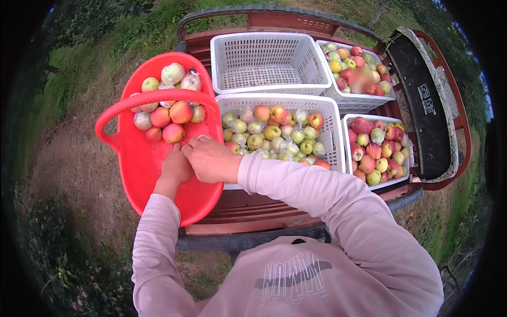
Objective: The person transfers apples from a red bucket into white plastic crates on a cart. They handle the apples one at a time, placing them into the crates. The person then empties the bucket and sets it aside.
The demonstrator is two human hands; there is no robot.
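Observation:
My left hand (pixel 176 168) and my right hand (pixel 215 158) meet over the near part of a red plastic basket (pixel 198 203). Both have their fingers curled in and pressed together; whatever they hold is hidden, though a whitish bit shows at the right fingertips. Just beyond them, several red and pale apples (pixel 180 112) lie at the basket's far end, some wrapped in clear film. The basket's arched handle (pixel 153 96) crosses above these apples. Beside the right hand stands a white crate (pixel 331 113) holding green and reddish apples (pixel 273 132), many in clear film.
A white crate (pixel 269 87) without apples stands behind. Two more crates of apples, one at the back right (pixel 364 96) and one at the right (pixel 376 185), share the red cart bed (pixel 259 208). A black padded seat back (pixel 422 103) rises at far right. Grass (pixel 74 105) surrounds the cart.

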